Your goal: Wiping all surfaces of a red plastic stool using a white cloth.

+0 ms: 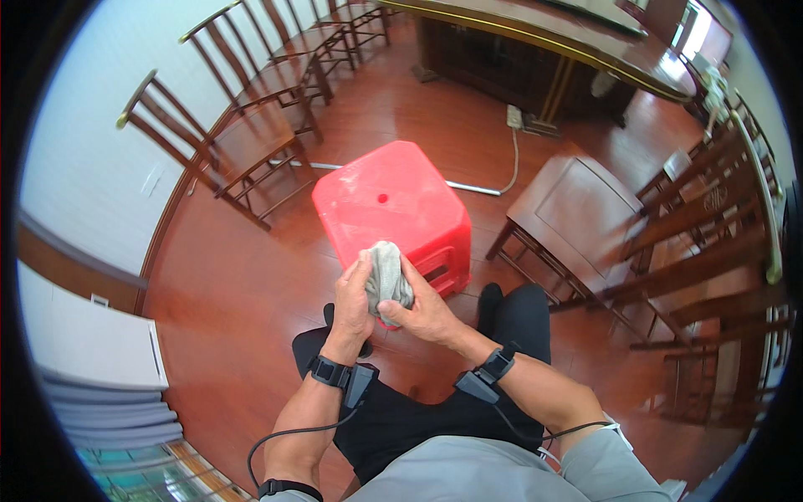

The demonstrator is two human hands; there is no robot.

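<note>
A bunched grey cloth (388,282) is held between my two hands, over the near edge of a red plastic stool (395,194). My left hand (353,301) grips the cloth from its left side, thumb along the top. From the right, my right hand (426,307) closes on it with the thumb across its lower part. The stool's flat top has a round hole in the middle and pale, whitish smears. Part of its near side is hidden behind my hands and the cloth.
Wooden chairs (251,144) line the wall on the left. Close on the right stands another wooden chair (577,207). A long wooden table (533,31) spans the back, with a power strip (514,117) and cord at its base. A person (715,94) is far right.
</note>
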